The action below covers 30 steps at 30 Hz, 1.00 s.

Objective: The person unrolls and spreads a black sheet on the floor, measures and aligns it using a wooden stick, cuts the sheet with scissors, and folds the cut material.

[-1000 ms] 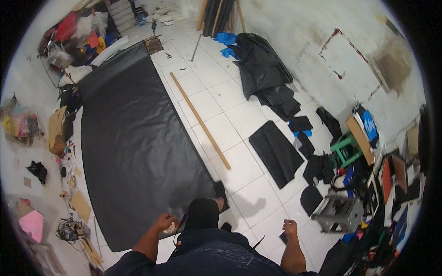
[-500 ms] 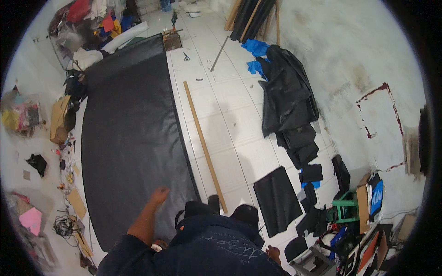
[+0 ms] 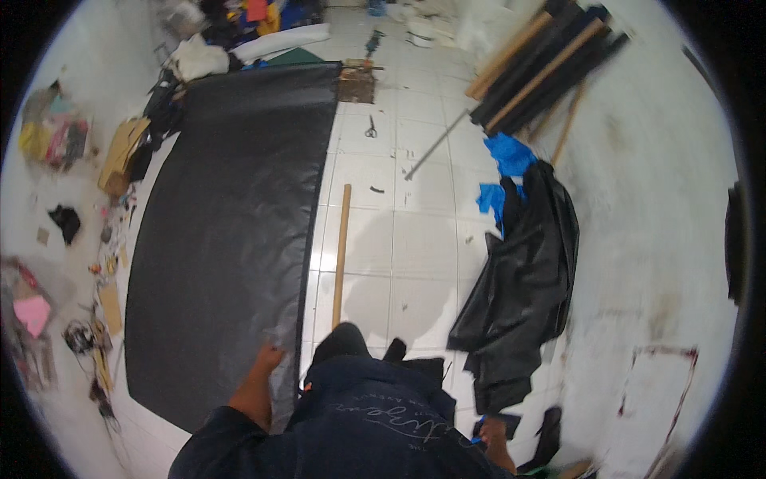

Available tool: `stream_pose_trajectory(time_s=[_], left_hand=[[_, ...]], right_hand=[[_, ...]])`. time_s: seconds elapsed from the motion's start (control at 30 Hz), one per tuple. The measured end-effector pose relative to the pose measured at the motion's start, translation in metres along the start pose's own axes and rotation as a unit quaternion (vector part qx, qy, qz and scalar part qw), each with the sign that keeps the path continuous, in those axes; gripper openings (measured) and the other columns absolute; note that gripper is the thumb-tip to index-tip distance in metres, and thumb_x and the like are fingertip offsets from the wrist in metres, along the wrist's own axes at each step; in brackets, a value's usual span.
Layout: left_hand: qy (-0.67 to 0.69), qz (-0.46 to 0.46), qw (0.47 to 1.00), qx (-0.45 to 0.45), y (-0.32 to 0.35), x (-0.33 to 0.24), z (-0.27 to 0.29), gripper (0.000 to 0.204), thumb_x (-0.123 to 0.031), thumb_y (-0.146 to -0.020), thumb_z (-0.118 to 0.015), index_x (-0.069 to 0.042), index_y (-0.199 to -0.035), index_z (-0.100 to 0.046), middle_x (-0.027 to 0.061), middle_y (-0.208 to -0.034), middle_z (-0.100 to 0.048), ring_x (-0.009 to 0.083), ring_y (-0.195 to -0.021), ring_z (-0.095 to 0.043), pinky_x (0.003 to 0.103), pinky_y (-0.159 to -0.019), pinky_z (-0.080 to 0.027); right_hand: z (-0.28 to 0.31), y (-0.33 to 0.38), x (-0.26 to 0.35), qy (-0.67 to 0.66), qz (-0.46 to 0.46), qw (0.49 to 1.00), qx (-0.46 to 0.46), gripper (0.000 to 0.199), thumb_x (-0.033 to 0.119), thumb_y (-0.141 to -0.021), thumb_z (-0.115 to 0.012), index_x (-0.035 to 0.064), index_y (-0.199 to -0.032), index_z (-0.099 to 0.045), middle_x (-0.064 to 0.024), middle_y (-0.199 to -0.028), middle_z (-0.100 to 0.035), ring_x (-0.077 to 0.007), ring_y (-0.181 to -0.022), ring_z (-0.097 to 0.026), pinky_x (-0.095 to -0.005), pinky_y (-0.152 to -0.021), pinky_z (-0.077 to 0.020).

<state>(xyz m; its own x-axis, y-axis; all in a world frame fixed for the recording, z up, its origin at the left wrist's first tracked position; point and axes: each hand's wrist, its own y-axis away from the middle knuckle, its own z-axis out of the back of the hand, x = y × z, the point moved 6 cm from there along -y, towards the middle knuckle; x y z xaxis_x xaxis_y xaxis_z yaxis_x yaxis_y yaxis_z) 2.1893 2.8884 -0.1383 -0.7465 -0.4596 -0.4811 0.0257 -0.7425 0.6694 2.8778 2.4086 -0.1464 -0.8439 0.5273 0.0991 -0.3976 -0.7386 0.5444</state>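
A long black sheet (image 3: 223, 239), looking like vinyl or coated fabric, lies spread on the floor to my left. Over its near right part is my left hand (image 3: 273, 355), fingers curled closed; what they hold, if anything, does not show. My right hand (image 3: 493, 431) hangs low at my right side, close to small black pieces on the floor, its fingers blurred and partly hidden. Between the sheet and my shadow lies a brown cardboard tube (image 3: 341, 255), its near end hidden by my body.
Crumpled black material (image 3: 523, 271) with blue scraps (image 3: 509, 156) lies along the right wall. Rolls (image 3: 550, 68) lean behind it. A metal rod (image 3: 437, 144), scissors (image 3: 371, 127) and a brown block (image 3: 357, 85) are farther ahead. Clutter, including a cardboard piece (image 3: 124, 156), lines the left wall.
My view and body have turned to the right, and I have stepped forward along the tube. The flat black piece at my right has left view. Both hands have swung slightly.
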Motion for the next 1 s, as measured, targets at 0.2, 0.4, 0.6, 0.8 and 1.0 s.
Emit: stream_pose_trajectory(time_s=[0.2,0.4,0.6,0.8,1.0], left_hand=[[-0.174,0.077,0.971,0.144,-0.044,0.050,-0.059,0.045,-0.043,-0.089,-0.051,-0.008,-0.112,-0.066,0.0196,-0.112,-0.064,0.0390,-0.105,-0.060,0.047,-0.090,-0.048],[-0.171,0.020,0.985,-0.007,-0.207,-0.081,-0.037,0.041,-0.045,-0.094,-0.047,-0.013,-0.107,-0.069,0.0152,-0.103,-0.068,0.0369,-0.095,-0.064,0.048,-0.084,-0.050],[0.349,0.002,0.930,-0.120,-0.326,-0.424,0.188,0.045,-0.035,-0.088,-0.064,0.001,-0.114,-0.062,0.0128,-0.103,-0.066,0.0212,-0.095,-0.061,0.034,-0.086,-0.047],[0.479,0.007,0.838,-0.262,-0.393,-0.488,0.253,0.039,-0.030,-0.087,-0.067,-0.001,-0.112,-0.063,0.0086,-0.099,-0.066,0.0160,-0.091,-0.060,0.029,-0.083,-0.047],[0.607,0.213,0.698,-0.314,-0.515,-0.433,0.149,0.034,-0.030,-0.087,-0.061,-0.002,-0.106,-0.063,0.0071,-0.093,-0.065,0.0160,-0.080,-0.061,0.030,-0.068,-0.049]], right_hand=[[0.404,-0.392,0.079,-0.418,-0.112,0.861,-0.268,0.021,0.023,-0.090,-0.062,0.0038,-0.082,-0.058,-0.0038,-0.061,-0.053,-0.0157,-0.051,-0.051,-0.0316,-0.046,-0.0400],[0.546,-0.678,0.346,-0.192,0.297,0.871,-0.341,0.023,0.023,-0.090,-0.062,0.0005,-0.097,-0.065,-0.0064,-0.073,-0.062,-0.0146,-0.061,-0.057,-0.0305,-0.054,-0.0459],[0.512,-0.762,0.612,-0.051,0.349,0.934,0.054,0.039,0.034,-0.087,-0.066,0.0031,-0.111,-0.063,-0.0105,-0.083,-0.067,-0.0178,-0.072,-0.064,-0.0316,-0.064,-0.0497],[0.536,-0.846,0.744,-0.018,0.386,0.905,0.179,0.037,0.036,-0.087,-0.067,0.0030,-0.105,-0.066,-0.0088,-0.080,-0.066,-0.0161,-0.073,-0.061,-0.0298,-0.068,-0.0490],[0.541,-1.079,0.874,0.020,0.414,0.857,0.305,0.030,0.033,-0.090,-0.064,0.0042,-0.098,-0.065,-0.0042,-0.079,-0.065,-0.0126,-0.072,-0.060,-0.0284,-0.065,-0.0494]])
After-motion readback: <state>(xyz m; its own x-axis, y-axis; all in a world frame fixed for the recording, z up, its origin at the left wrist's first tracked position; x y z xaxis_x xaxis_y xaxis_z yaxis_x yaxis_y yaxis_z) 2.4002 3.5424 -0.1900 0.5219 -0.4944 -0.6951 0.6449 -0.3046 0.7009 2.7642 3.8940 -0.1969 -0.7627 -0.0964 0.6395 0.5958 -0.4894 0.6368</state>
